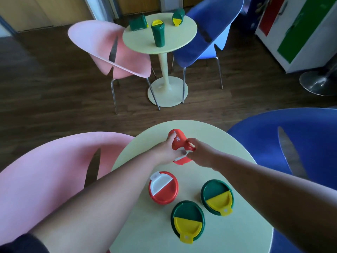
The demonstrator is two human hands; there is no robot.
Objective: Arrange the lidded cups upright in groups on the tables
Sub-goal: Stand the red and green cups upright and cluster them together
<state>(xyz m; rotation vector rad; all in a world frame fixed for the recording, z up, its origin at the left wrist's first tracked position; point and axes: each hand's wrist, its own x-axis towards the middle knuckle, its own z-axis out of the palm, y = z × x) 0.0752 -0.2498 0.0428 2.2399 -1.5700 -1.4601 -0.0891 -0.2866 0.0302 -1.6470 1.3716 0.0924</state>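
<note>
Lying tipped — red cup (pixel 177 141) beyond the upright red-lidded cup (pixel 163 188), base pointing away, left hand (pixel 166 152) curled round its body, right hand (pixel 197 154) pinching its lid end.

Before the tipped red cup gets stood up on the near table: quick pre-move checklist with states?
1. Left hand grips the tipped red plastic cup: ok.
2. Right hand pinches its lid end: ok.
3. Lid fully seated: cannot tell, hands cover it.
4. Bare spot on the near round pale-yellow table: ok.
5. Upright red cup with white lid flap and two upright green cups with yellow lid flaps clear of the hands: ok.
6. Far round table cups all upright: not ok.
</note>
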